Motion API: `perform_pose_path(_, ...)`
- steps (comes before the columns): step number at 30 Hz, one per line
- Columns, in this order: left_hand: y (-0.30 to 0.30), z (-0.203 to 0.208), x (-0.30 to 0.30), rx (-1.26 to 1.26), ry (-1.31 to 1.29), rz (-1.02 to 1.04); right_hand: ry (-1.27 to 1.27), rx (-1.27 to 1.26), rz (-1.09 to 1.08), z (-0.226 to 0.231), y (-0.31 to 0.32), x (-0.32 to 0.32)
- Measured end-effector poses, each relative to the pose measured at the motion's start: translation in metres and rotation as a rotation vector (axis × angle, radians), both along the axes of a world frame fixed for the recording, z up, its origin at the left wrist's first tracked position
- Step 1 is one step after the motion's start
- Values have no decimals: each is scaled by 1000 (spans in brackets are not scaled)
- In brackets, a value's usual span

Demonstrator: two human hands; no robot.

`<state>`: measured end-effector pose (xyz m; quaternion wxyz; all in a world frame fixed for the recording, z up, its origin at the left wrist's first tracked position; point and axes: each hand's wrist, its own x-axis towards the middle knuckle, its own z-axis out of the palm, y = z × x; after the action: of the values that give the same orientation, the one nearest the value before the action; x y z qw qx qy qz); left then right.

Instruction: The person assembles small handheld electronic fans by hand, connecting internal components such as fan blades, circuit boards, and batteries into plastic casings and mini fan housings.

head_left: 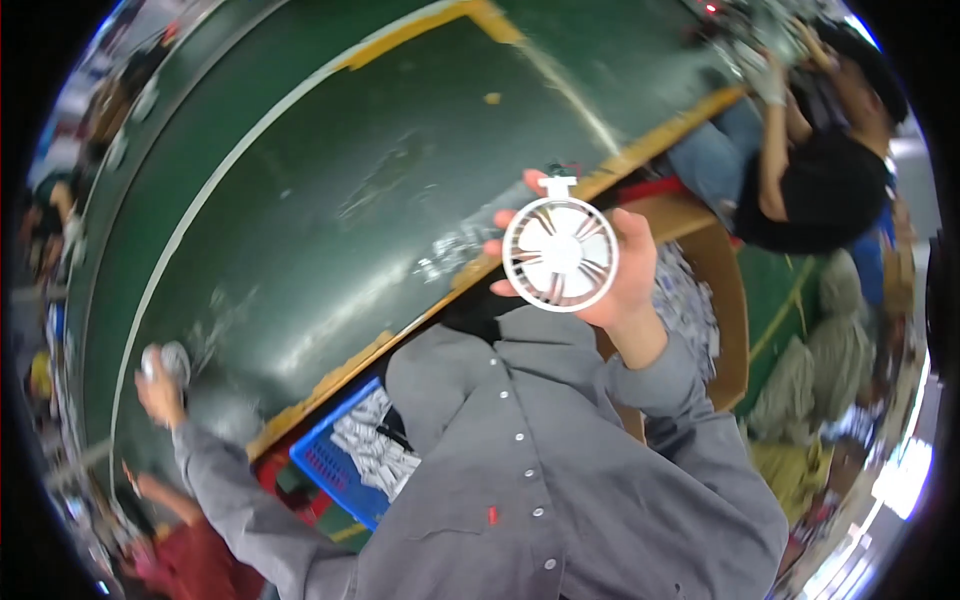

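Observation:
My right hand (632, 278) is raised over the table's near edge, in front of my grey shirt. It holds a small white fan head (566, 252), with a round ring frame and several blades, across the palm and spread fingers. From its top stick out a short white neck (557, 187) and a small dark green piece with thin wires. Far to the left, my left hand (160, 395) reaches over the table, its fingers closed around a white round part (178, 362). That part is blurred, so its exact kind does not show.
The green worktable (390, 110) has a worn wooden edge. A blue basket (325, 470) of pale packets stands below it; a cardboard box (735, 330) of similar packets is at right. Co-workers sit at the upper right (825, 190) and lower left (205, 555).

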<state>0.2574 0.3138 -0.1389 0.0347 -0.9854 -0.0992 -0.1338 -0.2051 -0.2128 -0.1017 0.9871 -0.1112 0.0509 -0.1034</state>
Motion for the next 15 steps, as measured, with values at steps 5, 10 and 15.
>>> perform_pose_path(5, 91, -51, 43, -335, 61, -79, -70, -107, -52, 10, -17, -27)
perform_pose_path(10, 20, -82, 66, -226, 102, -203, -211, -109, -131, 4, -32, -46)
perform_pose_path(15, -77, -92, 33, -88, 10, -429, -297, -99, -180, -14, -38, -45)
